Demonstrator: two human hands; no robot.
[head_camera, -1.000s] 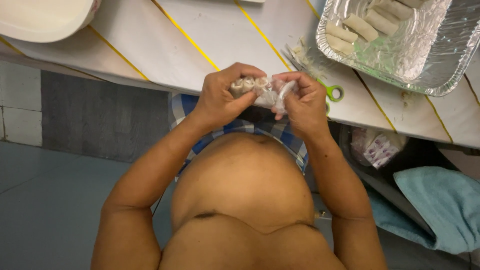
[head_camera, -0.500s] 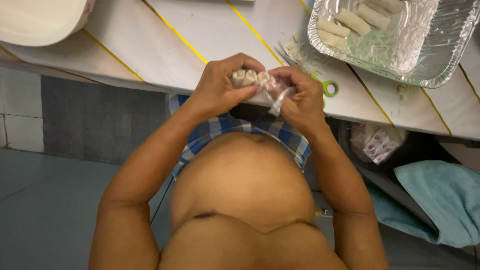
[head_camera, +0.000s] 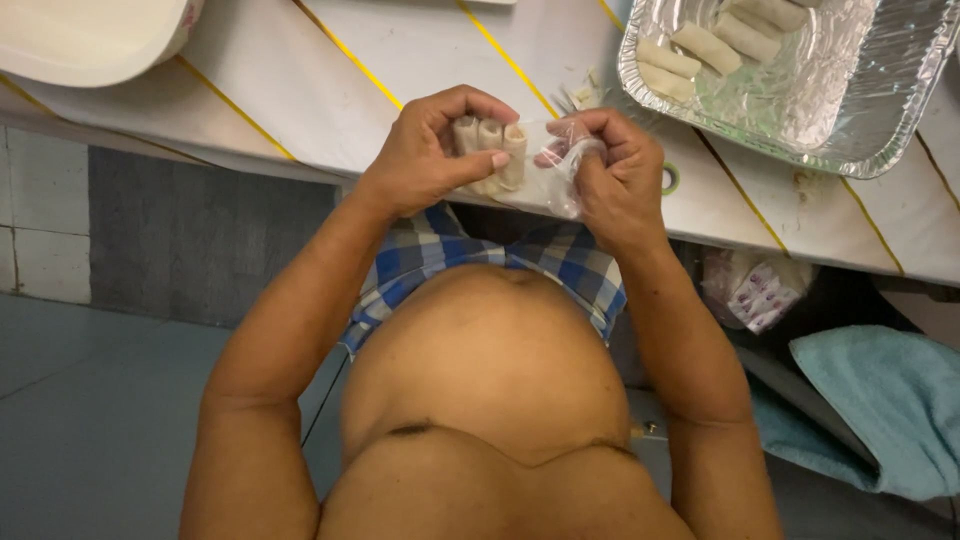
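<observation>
I see the left hand (head_camera: 430, 150) closed around a small bundle of pale rolls (head_camera: 490, 150), three side by side, thumb pressed across them; the right hand (head_camera: 610, 175) pinches the bunched end of a clear plastic bag (head_camera: 550, 175) that wraps those rolls; both hands hover just above the near edge of the white surface (head_camera: 330, 90) with yellow lines; a foil tray (head_camera: 830, 100) sits further back on the right, more rolls lying in its far corner; a white bowl (head_camera: 90, 35) rests at the left; a teal towel (head_camera: 880, 400) lies below the surface.
</observation>
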